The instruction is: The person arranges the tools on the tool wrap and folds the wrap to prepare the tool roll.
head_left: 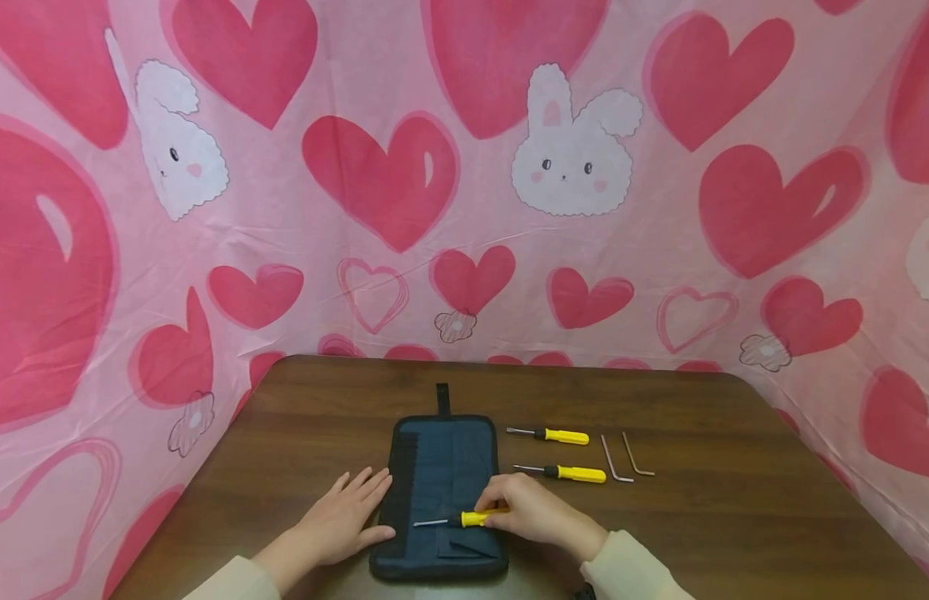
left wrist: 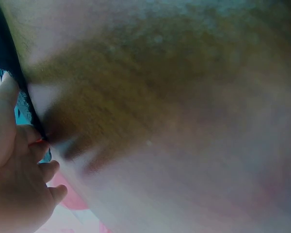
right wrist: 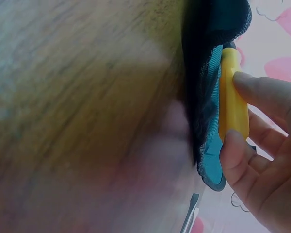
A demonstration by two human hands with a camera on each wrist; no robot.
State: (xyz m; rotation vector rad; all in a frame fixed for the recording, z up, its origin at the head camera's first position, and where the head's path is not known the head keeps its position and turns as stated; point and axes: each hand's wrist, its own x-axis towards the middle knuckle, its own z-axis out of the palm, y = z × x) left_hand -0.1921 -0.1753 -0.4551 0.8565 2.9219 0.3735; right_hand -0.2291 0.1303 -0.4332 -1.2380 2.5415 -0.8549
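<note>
A dark blue tool pouch [head_left: 434, 467] with black edging lies unfolded on the table, a row of narrow slots along its left side. My right hand [head_left: 535, 510] pinches the yellow handle of a screwdriver [head_left: 475, 519] between thumb and fingers. The screwdriver lies level over the pouch, its metal shaft pointing left toward the slots. In the right wrist view the yellow handle [right wrist: 233, 97] is beside the pouch edge. My left hand [head_left: 340, 512] rests with straight fingers on the pouch's left edge; in the left wrist view its fingers touch the dark fabric [left wrist: 24, 92].
Right of the pouch lie two more yellow-handled screwdrivers, an upper one [head_left: 565, 437] and a lower one [head_left: 580, 474]. Beyond them are two L-shaped hex keys, one [head_left: 614, 462] nearer and another [head_left: 635, 457] farther right. A black strap [head_left: 443, 400] sticks out behind the pouch.
</note>
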